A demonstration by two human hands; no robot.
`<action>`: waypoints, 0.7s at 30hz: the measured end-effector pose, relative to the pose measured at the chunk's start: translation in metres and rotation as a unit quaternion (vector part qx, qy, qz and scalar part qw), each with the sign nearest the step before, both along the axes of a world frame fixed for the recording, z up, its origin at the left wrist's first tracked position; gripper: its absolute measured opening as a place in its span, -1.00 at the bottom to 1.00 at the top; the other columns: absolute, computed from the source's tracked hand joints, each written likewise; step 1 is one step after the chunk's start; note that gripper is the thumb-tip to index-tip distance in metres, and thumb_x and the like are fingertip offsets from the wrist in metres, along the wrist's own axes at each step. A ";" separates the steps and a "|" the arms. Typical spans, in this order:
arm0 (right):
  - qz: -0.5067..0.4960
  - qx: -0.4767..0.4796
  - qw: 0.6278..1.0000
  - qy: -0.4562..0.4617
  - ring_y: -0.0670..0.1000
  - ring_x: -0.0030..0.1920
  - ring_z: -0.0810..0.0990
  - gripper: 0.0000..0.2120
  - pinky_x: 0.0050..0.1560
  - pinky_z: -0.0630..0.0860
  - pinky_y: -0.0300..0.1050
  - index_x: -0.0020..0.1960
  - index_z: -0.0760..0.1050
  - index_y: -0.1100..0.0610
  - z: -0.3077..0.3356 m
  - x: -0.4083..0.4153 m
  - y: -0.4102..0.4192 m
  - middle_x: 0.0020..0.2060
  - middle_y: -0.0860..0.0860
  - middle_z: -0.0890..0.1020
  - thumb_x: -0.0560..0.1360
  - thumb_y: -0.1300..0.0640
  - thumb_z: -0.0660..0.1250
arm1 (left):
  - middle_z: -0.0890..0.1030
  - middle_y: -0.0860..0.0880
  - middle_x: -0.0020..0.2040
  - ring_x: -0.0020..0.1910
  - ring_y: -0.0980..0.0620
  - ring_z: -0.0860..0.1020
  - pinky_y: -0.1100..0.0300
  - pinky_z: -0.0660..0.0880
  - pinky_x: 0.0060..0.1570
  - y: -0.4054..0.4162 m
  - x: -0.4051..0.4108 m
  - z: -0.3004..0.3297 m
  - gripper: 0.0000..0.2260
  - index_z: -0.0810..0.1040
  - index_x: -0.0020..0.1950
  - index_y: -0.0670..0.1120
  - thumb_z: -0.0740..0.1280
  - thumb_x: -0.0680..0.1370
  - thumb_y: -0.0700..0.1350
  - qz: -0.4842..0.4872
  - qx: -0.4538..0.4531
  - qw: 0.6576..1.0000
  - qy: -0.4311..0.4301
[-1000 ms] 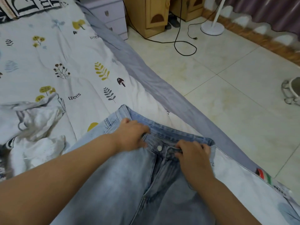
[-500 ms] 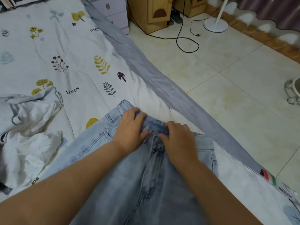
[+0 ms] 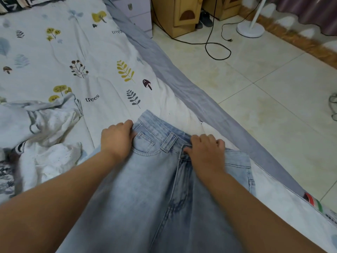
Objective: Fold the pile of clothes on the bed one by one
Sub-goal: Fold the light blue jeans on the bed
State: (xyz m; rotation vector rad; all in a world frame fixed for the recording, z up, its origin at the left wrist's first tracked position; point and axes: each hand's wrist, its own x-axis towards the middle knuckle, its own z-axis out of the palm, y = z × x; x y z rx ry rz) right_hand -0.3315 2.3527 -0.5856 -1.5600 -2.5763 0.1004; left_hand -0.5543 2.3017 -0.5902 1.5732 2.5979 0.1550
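Light blue jeans (image 3: 145, 189) lie front up on the bed (image 3: 91, 52), waistband pointing away from me. My left hand (image 3: 117, 137) grips the left side of the waistband beside the front pocket, thumb on the pocket. At the fly, in the middle of the waistband, my right hand (image 3: 206, 150) holds the denim with its fingers curled over the top edge. A crumpled pile of white and grey clothes (image 3: 45, 128) sits on the bed to the left of the jeans.
The bed's grey sheet edge (image 3: 182, 88) runs diagonally on the right, with tiled floor beyond. On the floor are a black cable (image 3: 217, 50), a white fan base (image 3: 250, 30), wooden cabinets (image 3: 178, 15) and a pale drawer unit (image 3: 138, 13).
My left hand has slid left from the middle of the waistband to its side by the pocket. The right hand stays at the fly, and the waistband lies more spread out.
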 end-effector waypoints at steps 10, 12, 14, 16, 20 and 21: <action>-0.145 -0.320 0.936 0.023 0.15 0.07 0.45 -0.73 -0.05 0.36 -0.08 0.09 0.40 0.04 0.023 0.090 0.027 0.01 0.09 0.42 0.52 -0.12 0.26 | 0.51 -0.18 0.21 0.18 -0.21 0.46 -0.05 0.35 0.13 0.031 0.013 0.005 -0.55 0.31 0.37 -0.08 0.28 0.55 0.05 0.001 0.010 0.990 -0.140; -0.126 -0.269 0.952 0.072 0.14 -0.11 0.44 -0.81 -0.26 0.22 -0.10 -0.18 0.34 0.05 0.019 0.094 0.030 -0.19 0.04 0.42 0.52 0.02 0.31 | 0.57 -0.22 0.09 0.08 -0.23 0.50 0.01 0.37 0.01 0.039 0.012 0.009 -0.72 0.42 0.21 -0.14 0.29 0.55 -0.05 0.009 0.068 0.988 -0.137; -0.142 -0.177 0.968 0.110 0.12 -0.19 0.38 -0.78 -0.27 0.13 -0.06 -0.22 0.33 0.13 0.020 0.096 0.035 -0.24 0.07 0.44 0.52 0.10 0.31 | 0.59 -0.26 0.04 0.04 -0.27 0.51 0.01 0.36 -0.06 0.046 0.010 0.015 -0.78 0.45 0.16 -0.18 0.26 0.57 -0.11 0.029 0.134 0.983 -0.119; -0.171 -0.107 0.970 0.137 0.13 -0.20 0.37 -0.80 -0.24 0.16 -0.07 -0.18 0.35 0.19 0.020 0.094 0.034 -0.24 0.10 0.46 0.53 0.12 0.30 | 0.59 -0.29 0.02 0.03 -0.30 0.50 0.01 0.34 -0.09 0.046 0.011 0.015 -0.79 0.45 0.16 -0.19 0.24 0.58 -0.12 0.058 0.156 0.980 -0.108; -0.214 -0.118 0.967 0.073 0.24 -0.04 0.47 -0.81 -0.16 0.28 -0.03 -0.04 0.39 0.23 -0.004 0.084 0.030 -0.02 0.24 0.50 0.56 0.08 0.25 | 0.54 -0.30 0.12 0.10 -0.29 0.47 -0.02 0.34 -0.01 0.047 0.020 0.002 -0.73 0.38 0.25 -0.15 0.17 0.60 -0.07 0.077 0.081 0.991 -0.074; -0.217 -0.105 0.969 0.047 0.25 0.04 0.45 -0.78 -0.10 0.30 0.00 0.04 0.40 0.24 -0.004 0.081 0.030 0.05 0.25 0.48 0.56 0.08 0.24 | 0.46 -0.29 0.26 0.21 -0.28 0.41 -0.06 0.31 0.11 0.047 0.025 0.001 -0.65 0.31 0.36 -0.13 0.15 0.61 -0.04 0.069 0.068 0.994 -0.055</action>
